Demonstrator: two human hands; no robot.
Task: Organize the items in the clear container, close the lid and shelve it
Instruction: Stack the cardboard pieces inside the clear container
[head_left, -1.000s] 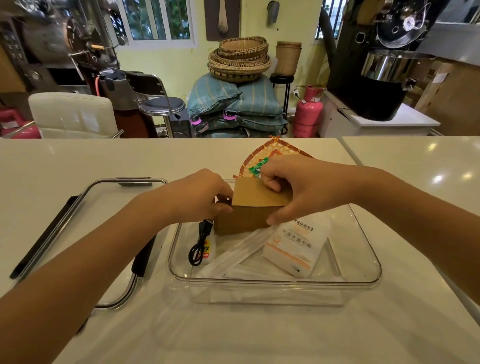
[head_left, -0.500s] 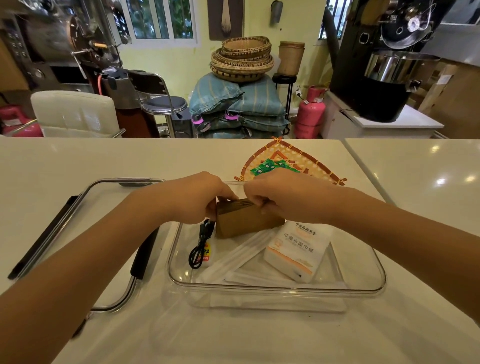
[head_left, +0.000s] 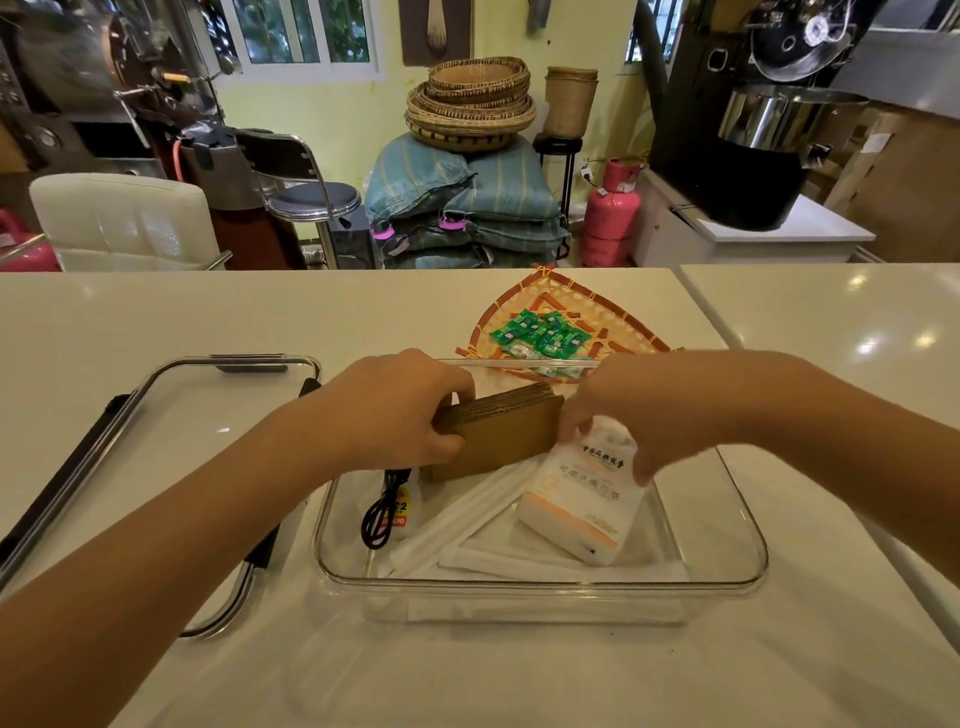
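The clear container sits on the white table in front of me. Inside it a stack of brown cardboard sleeves stands on edge at the back left. My left hand grips the stack's left end. My right hand is over the right part of the container, fingers on the top of a white tissue pack that leans against the stack. A coiled black cable, a small white item with a red and yellow label and several white wrapped straws lie on the container floor.
The container's clear lid with black latches lies flat to the left. A woven fan-shaped tray with green wrapped candies sits just behind the container. A table seam runs at the right.
The cardboard stack went from lifted and held by both hands down onto the container floor. My right hand let go of it and shifted right onto the tissue pack.
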